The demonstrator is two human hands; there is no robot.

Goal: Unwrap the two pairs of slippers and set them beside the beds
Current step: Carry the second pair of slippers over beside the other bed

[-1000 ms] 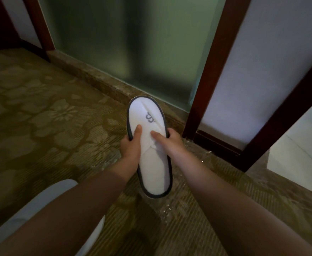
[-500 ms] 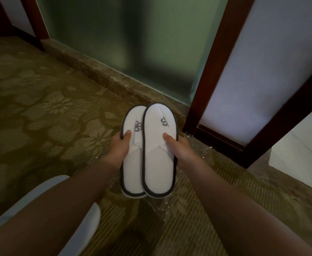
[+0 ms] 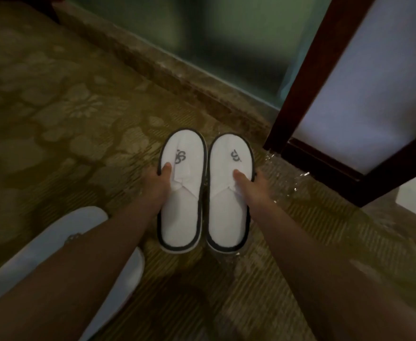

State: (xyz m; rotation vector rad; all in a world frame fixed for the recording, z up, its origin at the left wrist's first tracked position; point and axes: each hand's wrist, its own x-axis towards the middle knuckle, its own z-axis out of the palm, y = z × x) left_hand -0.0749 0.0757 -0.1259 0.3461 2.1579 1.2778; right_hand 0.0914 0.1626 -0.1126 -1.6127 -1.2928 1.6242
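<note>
Two white slippers with dark trim and a grey logo are side by side, toes pointing away from me. My left hand (image 3: 158, 183) grips the left slipper (image 3: 182, 205) at its outer edge, thumb on the folded upper. My right hand (image 3: 250, 184) grips the right slipper (image 3: 229, 205) the same way. Both slippers are low over the patterned carpet; whether they touch it I cannot tell. Clear plastic wrap (image 3: 283, 183) lies crumpled on the carpet to the right of and under the slippers.
A white rounded object (image 3: 54, 244) lies at the lower left, partly under my left arm. A frosted glass panel (image 3: 226, 33) on a stone sill runs along the back. A dark wooden door frame (image 3: 300, 77) stands at the right.
The slippers were stacked as one, then overlapped, and now lie apart side by side, one in each hand. They have come lower and the view has tilted down.
</note>
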